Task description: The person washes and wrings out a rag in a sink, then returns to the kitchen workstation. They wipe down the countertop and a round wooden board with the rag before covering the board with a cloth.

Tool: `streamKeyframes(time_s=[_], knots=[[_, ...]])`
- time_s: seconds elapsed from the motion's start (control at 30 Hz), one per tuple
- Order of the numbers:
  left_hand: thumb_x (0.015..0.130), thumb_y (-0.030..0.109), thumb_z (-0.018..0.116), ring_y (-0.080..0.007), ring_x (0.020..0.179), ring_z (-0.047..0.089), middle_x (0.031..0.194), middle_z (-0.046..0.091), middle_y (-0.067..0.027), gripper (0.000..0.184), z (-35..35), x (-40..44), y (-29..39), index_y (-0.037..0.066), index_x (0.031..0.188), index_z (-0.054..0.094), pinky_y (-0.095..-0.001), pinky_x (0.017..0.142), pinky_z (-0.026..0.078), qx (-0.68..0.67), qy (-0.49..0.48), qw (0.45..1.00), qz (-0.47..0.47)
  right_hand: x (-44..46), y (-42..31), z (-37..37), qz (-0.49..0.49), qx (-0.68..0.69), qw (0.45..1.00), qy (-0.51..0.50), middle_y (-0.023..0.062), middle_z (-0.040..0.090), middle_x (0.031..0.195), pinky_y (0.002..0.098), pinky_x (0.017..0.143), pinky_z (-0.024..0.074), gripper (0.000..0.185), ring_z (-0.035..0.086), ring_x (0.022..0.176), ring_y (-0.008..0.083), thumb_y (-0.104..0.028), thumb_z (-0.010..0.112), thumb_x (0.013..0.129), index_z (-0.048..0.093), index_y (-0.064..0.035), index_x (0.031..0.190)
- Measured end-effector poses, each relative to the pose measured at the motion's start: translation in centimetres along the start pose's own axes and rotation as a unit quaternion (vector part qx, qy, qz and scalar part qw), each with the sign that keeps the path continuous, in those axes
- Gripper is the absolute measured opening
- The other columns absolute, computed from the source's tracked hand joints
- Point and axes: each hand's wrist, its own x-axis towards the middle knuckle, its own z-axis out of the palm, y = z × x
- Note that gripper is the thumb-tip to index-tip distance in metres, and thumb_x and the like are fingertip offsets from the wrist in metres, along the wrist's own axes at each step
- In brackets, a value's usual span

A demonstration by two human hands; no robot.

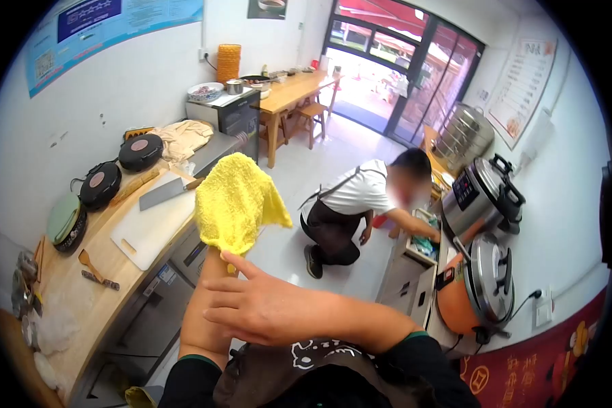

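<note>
A yellow towel-like cloth (234, 197) is draped over my raised left hand, hiding its fingers; only the wrist and forearm show below it. My right hand (262, 302) lies across the left forearm with its fingers stretched out. Its index fingertip is at the lower edge of the cloth. To the left of the cloth, on the wooden counter, a cleaver (166, 194) lies on a white cutting board (146, 234).
Black round appliances (141, 152) and a wooden spatula (88, 264) are on the left counter (75, 326). A person (350, 197) crouches ahead at an open drawer (420, 253). At right stand an orange cooker (455, 296) and a silver pressure cooker (479, 187).
</note>
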Motion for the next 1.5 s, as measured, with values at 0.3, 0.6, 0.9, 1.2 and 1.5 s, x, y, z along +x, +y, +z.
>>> streamKeyframes(time_s=[0.3, 0.6, 0.9, 1.2, 1.5], knots=[[0.089, 0.022, 0.056, -0.0365, 0.113, 0.052, 0.116, 0.059, -0.0179, 0.035, 10.6, -11.6, -7.6, 0.004, 0.118, 0.063, -0.0471, 0.104, 0.034, 0.499, -0.192, 0.772, 0.343, -5.9, 23.7, 5.4, 0.419, 0.337, 0.411, 0.736, 0.0129, 0.066, 0.107, 0.0368, 0.093, 0.0449, 0.031, 0.063, 0.104, 0.0243, -0.021, 0.057, 0.09, 0.061, 0.0016, 0.111], [0.085, 0.029, 0.055, -0.0317, 0.086, 0.065, 0.091, 0.068, -0.0105, 0.022, 6.2, -12.3, -13.5, 0.012, 0.09, 0.068, -0.0486, 0.078, 0.049, 0.491, -0.429, 0.743, 0.149, -12.2, 18.2, 18.5, 0.442, 0.004, 0.835, -0.329, 0.0096, 0.068, 0.115, 0.046, 0.091, 0.0478, 0.036, 0.062, 0.108, 0.0305, -0.036, 0.061, 0.09, 0.065, -0.0177, 0.12], [0.1, 0.028, 0.045, -0.0269, 0.094, 0.069, 0.108, 0.069, -0.0155, 0.035, -10.9, -7.3, -16.9, 0.001, 0.113, 0.063, -0.037, 0.085, 0.053, 0.256, -0.166, 0.921, -0.24, -11.8, 11.8, 25.2, 0.324, 0.004, 0.818, -0.474, 0.0093, 0.066, 0.12, 0.0417, 0.097, 0.0461, 0.045, 0.059, 0.116, 0.0289, -0.041, 0.059, 0.088, 0.06, -0.0183, 0.126], [0.098, 0.052, 0.04, -0.035, 0.115, 0.059, 0.129, 0.058, -0.0193, 0.063, -9.1, -6.2, -1.1, 0.0, 0.13, 0.053, -0.0464, 0.104, 0.044, -0.282, 0.041, 0.957, -0.06, -11.4, 10.1, 15.4, 0.464, 0.299, 0.823, -0.135, 0.0122, 0.07, 0.102, 0.0397, 0.088, 0.0512, 0.04, 0.067, 0.097, 0.0264, -0.035, 0.048, 0.099, 0.061, -0.007, 0.123], [0.093, 0.041, 0.057, -0.0264, 0.135, 0.041, 0.133, 0.057, -0.0084, 0.035, 1.8, -7.4, -6.3, 0.016, 0.115, 0.065, -0.061, 0.112, 0.015, 0.655, -0.283, 0.675, 0.188, -10.1, 8.9, 13.9, 0.256, 0.079, 0.959, -0.093, 0.0176, 0.047, 0.136, 0.0461, 0.11, 0.0321, 0.062, 0.042, 0.129, 0.0352, -0.046, 0.059, 0.082, 0.049, -0.0088, 0.131]])
